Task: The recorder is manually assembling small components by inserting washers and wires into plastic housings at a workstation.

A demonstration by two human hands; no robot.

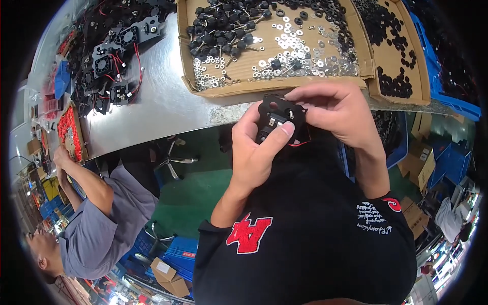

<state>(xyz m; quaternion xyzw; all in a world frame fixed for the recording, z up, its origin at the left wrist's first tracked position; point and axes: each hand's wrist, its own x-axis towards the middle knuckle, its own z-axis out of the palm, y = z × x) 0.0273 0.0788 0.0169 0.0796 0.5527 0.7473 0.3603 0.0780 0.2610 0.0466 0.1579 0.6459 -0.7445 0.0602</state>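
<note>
My left hand [252,155] grips a black bracket [274,105] just off the table's near edge, with its thumb over the front face. The bracket has a round hole, a small metal post and a black socket-like part with metal tabs; a red wire hangs below it. At the bracket's upper right edge, the fingers of my right hand [348,114] are closed together. What lies between those fingertips is hidden. Just beyond the hands is a shallow cardboard tray [279,84] with black knobs [223,30] on metal stems, silver washers [292,43] and black rings.
Similar black assemblies with fans [103,64] and red wires are heaped on the metal table [157,101] at left. A second cardboard tray [419,66] holds black rings, with a blue bin [447,99] beside it. At left, a person in grey [101,229] reaches toward red parts.
</note>
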